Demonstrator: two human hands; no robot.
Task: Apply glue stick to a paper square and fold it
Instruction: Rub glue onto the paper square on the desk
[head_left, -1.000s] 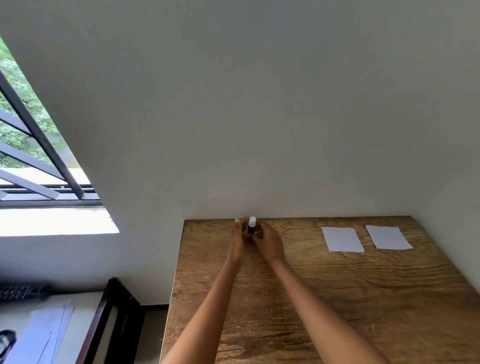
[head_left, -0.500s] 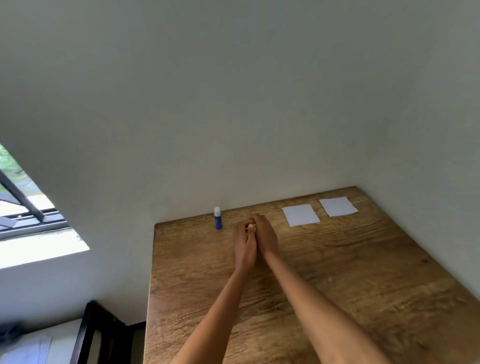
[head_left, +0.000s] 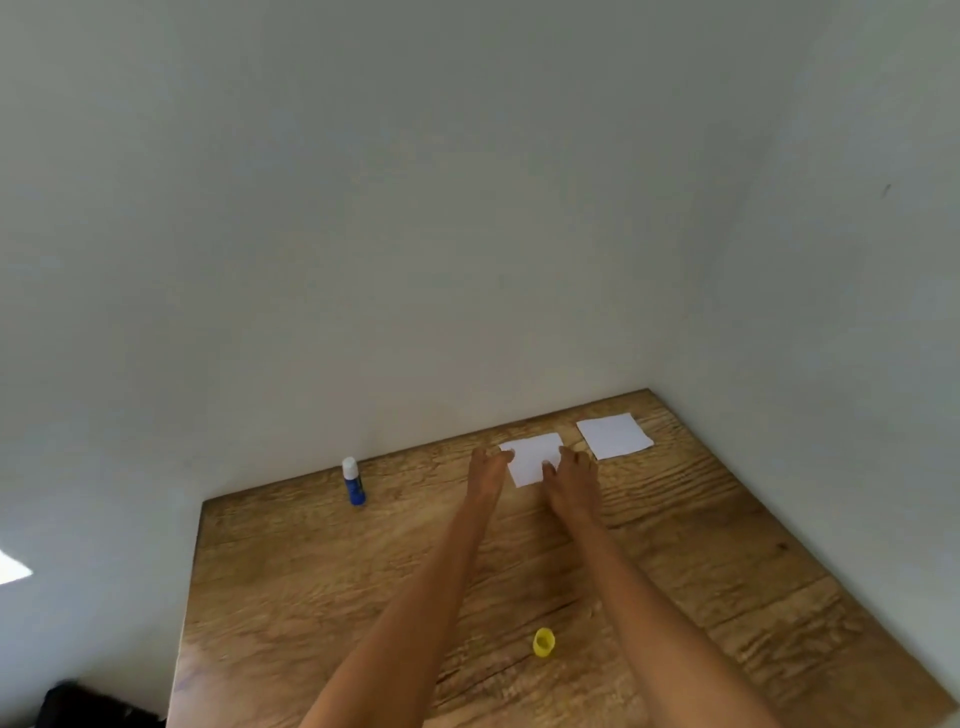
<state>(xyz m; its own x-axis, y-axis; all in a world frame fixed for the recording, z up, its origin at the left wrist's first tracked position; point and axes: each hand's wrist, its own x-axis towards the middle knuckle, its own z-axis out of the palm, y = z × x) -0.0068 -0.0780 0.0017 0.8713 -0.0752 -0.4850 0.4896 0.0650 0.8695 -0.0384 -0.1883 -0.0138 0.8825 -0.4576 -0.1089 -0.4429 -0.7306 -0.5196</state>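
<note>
Each grip is released: the left hand (head_left: 485, 470) and right hand (head_left: 570, 475) lay straight fingers on the near paper square (head_left: 532, 457). Nearest lies a yellow cap (head_left: 543, 642) on the surface (head_left: 311, 597); farther left, the glue stick (head_left: 354, 481) stands upright; beyond, a second paper square (head_left: 614, 435).
</note>
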